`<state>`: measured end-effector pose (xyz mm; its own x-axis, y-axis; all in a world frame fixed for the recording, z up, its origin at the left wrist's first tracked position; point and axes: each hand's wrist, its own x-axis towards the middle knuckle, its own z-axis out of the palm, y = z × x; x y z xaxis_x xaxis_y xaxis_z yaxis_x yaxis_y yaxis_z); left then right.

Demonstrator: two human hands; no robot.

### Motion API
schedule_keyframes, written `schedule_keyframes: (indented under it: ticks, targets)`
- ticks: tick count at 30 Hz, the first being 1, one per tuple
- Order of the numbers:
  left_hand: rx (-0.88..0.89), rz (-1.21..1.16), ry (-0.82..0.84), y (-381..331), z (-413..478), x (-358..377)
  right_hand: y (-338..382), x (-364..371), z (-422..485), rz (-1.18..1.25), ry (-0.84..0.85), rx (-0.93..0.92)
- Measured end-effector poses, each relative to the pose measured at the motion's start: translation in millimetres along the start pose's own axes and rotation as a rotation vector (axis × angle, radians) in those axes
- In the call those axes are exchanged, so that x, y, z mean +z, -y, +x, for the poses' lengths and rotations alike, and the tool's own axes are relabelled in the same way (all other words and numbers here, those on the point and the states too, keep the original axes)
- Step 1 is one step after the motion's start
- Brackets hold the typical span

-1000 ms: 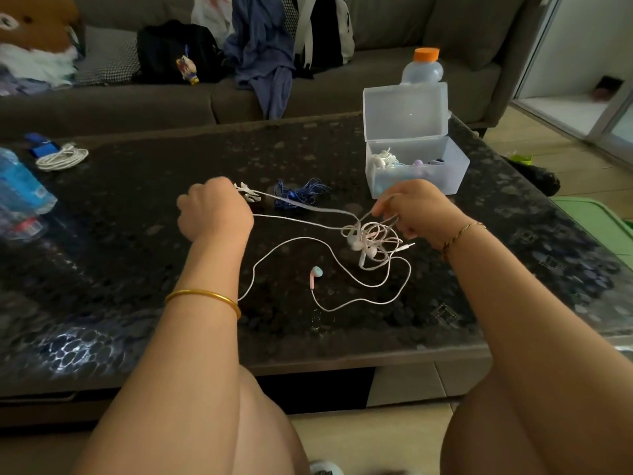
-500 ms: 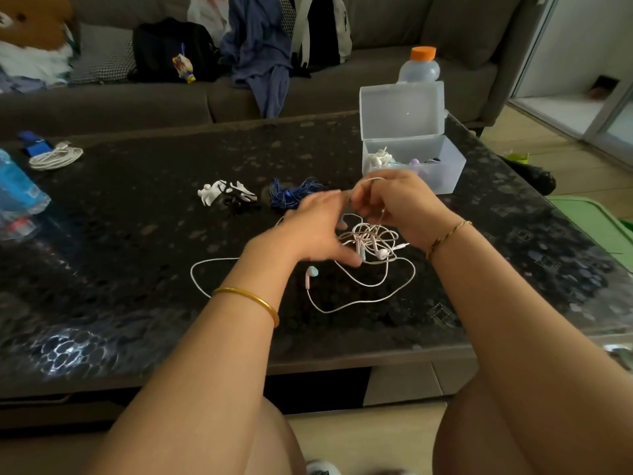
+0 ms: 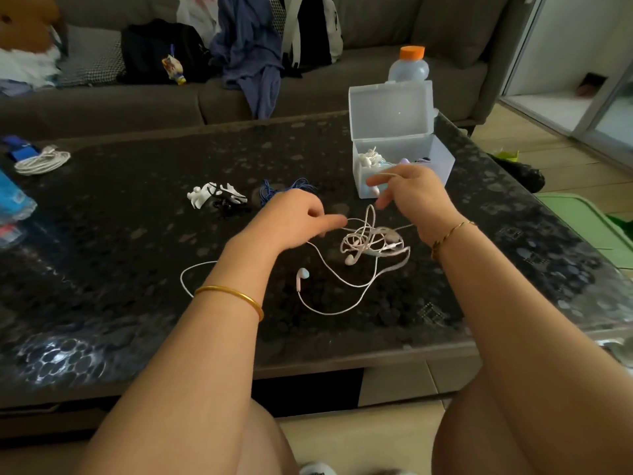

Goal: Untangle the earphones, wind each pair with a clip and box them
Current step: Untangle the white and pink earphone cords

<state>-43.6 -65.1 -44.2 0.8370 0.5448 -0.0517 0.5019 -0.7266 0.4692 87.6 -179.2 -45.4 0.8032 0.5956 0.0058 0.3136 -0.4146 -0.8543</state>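
A knot of white earphone cable lies on the dark table, with loose loops trailing toward me and a pale bud lying apart. My left hand pinches a strand at the knot's left side. My right hand is raised just above the knot and holds a loop of cable lifted between its fingers. The clear plastic box, lid up, stands right behind my right hand with wound earphones inside. White and black clips and a blue earphone bundle lie left of the box.
A coiled white cable and a blue item lie at the table's far left, next to a water bottle. An orange-capped bottle stands behind the box. A sofa with bags and clothes runs along the back.
My left hand let go of the stretched strand and came right to the knot. My right hand rose, lifting a loop of cable.
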Motion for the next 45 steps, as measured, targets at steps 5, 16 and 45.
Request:
schedule_keyframes:
  ticks: [5,16,45]
  targets:
    - [-0.085,0.033,-0.214,7.5,2.1,-5.1,-4.3,0.1,-4.0,-0.039,0.118,0.004]
    - [-0.095,-0.409,-0.456,3.5,6.3,-7.9,-2.6,2.0,-9.2,-0.225,0.343,-0.143]
    - [-0.376,0.014,-0.52,25.6,6.9,-8.0,-9.1,-2.4,-6.4,-0.446,0.182,-0.08]
